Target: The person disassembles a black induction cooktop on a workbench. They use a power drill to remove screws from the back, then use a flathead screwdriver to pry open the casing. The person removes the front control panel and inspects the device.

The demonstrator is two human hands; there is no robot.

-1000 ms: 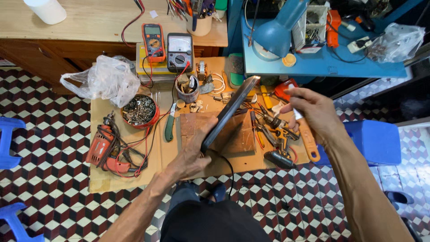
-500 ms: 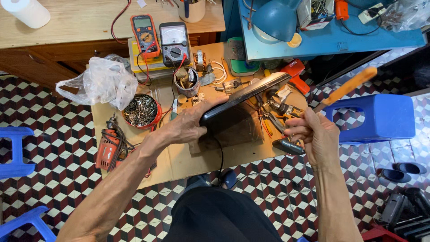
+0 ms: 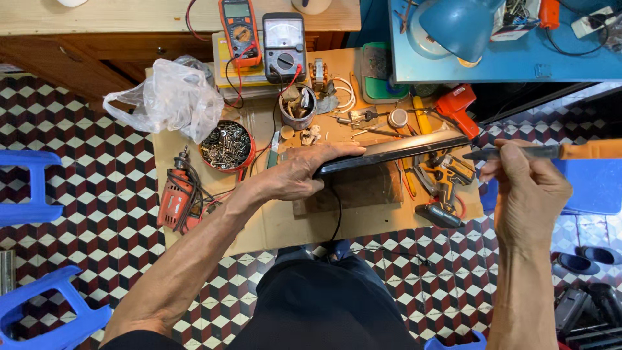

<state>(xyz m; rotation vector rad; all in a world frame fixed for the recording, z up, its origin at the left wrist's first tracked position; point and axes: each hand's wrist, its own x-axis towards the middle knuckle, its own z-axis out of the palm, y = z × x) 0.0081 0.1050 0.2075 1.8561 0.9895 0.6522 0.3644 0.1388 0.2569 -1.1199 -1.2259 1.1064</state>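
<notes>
My left hand [image 3: 304, 172] grips the near end of a long, flat black device [image 3: 395, 150], holding it on edge above a wooden block [image 3: 366, 188] on the cardboard mat [image 3: 278, 220]. A thin black cable [image 3: 338, 217] hangs from the device toward my lap. To the right, my right hand [image 3: 525, 185] is closed around a screwdriver [image 3: 551, 152] with an orange handle and a dark shaft. Its tip points left, toward the device's far end. The two hands are apart.
On the mat lie a round tin of screws [image 3: 228, 146], an orange drill [image 3: 178, 194], a cordless driver [image 3: 444, 185], a can [image 3: 297, 107], pliers and small parts. Two multimeters [image 3: 262, 35] stand behind, a plastic bag [image 3: 172, 97] at left. Blue stools [image 3: 29, 185] stand on the tiled floor.
My right hand has picked up the orange-handled screwdriver and brought it level, pointing at the device. My left hand has turned the device from tilted to nearly horizontal.
</notes>
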